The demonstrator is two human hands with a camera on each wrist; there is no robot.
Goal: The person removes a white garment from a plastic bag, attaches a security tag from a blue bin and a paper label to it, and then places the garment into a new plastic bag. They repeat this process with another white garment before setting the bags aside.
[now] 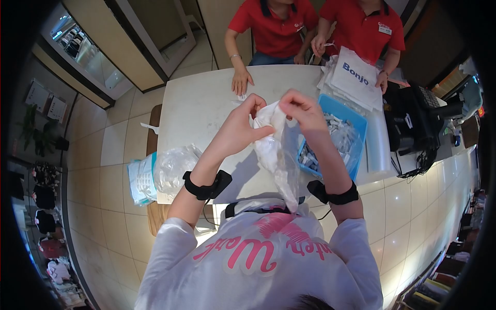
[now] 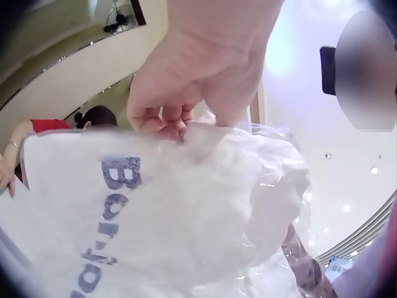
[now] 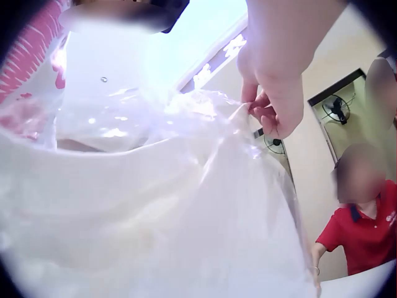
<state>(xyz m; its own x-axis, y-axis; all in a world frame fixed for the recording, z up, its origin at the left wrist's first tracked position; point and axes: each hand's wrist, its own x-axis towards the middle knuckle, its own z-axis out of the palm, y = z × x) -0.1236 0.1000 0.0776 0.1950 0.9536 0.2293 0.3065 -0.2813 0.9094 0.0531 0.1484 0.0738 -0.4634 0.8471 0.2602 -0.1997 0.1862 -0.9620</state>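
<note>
A white folded garment [image 2: 205,205] with "Bonjo" lettering, in a clear plastic bag [image 1: 287,178], hangs upright over the table in front of my chest. My left hand [image 1: 235,126] pinches its top edge on the left, thumb laid across the white cloth. On the other side my right hand [image 1: 306,116] pinches the top corner between thumb and fingertips. Crinkled clear film gathers under those fingertips in the right wrist view. The bag's lower end tapers down toward my shirt.
The white table [image 1: 196,103] carries a blue bin [image 1: 364,142] of small pieces at right and a stack of bagged "Bonjo" garments [image 1: 354,77] behind. Clear plastic packs [image 1: 175,165] lie at left. Two people in red shirts [image 1: 271,20] stand across; black equipment [image 1: 413,113] is at far right.
</note>
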